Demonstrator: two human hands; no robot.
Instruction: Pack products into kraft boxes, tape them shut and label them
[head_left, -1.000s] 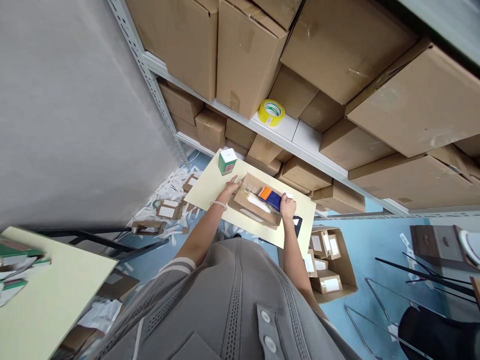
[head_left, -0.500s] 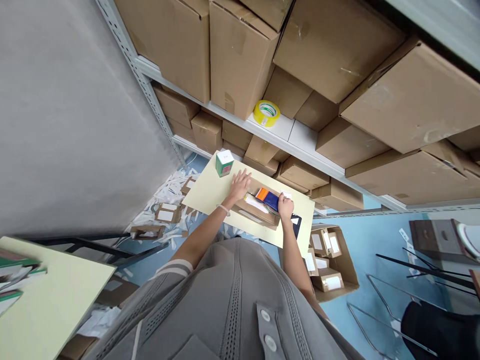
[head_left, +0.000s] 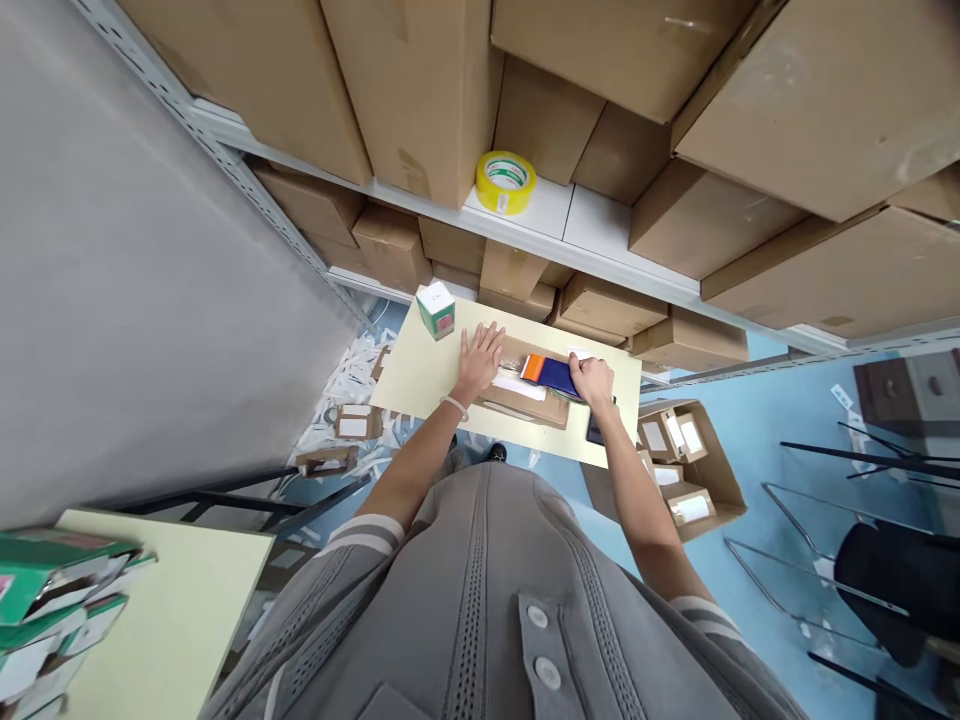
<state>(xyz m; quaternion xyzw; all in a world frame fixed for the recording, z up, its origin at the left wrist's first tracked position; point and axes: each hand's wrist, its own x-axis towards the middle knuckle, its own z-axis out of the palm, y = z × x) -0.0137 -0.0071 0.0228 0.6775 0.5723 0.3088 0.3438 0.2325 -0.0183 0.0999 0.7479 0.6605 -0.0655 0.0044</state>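
On the pale yellow table (head_left: 401, 375) in front of me lies a long, flat cardboard box (head_left: 555, 412) with a white label on it. My left hand (head_left: 480, 365) rests flat on the box's left end, fingers spread. My right hand (head_left: 592, 380) is closed around the right end of a blue-and-orange tape dispenser (head_left: 555, 375), which sits low over the box top. Clear film shows on the cardboard left of its orange end. Partly behind my right wrist is a dark, flat device (head_left: 595, 430). A green-and-white carton (head_left: 436, 312) stands at the table's far left corner.
A yellow tape roll (head_left: 506, 183) sits on the shelf (head_left: 544, 205) ahead, among large cardboard boxes. An open carton (head_left: 724, 470) with labelled boxes stands on the floor at right. Paper scraps (head_left: 356, 385) litter the floor at left. A black chair (head_left: 885, 570) is lower right.
My right hand and the tape dispenser have shifted slightly right and up along the box. My left hand stays flat on the box. The whole view has tilted with my head.
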